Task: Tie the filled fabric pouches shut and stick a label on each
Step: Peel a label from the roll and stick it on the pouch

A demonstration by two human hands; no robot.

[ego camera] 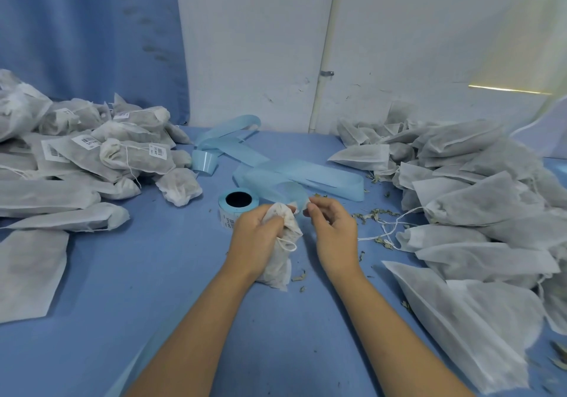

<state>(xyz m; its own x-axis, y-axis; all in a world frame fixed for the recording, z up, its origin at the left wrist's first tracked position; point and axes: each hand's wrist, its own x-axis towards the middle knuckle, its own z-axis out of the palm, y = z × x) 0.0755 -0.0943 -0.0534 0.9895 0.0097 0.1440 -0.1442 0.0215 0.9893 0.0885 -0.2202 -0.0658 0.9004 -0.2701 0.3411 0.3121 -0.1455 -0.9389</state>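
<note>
A filled pouch (280, 266) is held at the centre of the frame, resting on the blue worktop (153, 304), its gathered neck clenched in the grip of the left hand (254, 237). Just right of it, the near end of a pale blue backing strip (322, 175) is pinched by the right hand (333, 231). A label roll (236, 202) stands just behind. Labelled pouches (92, 148) are heaped at the left, unlabelled pouches (475, 182) at the right.
</note>
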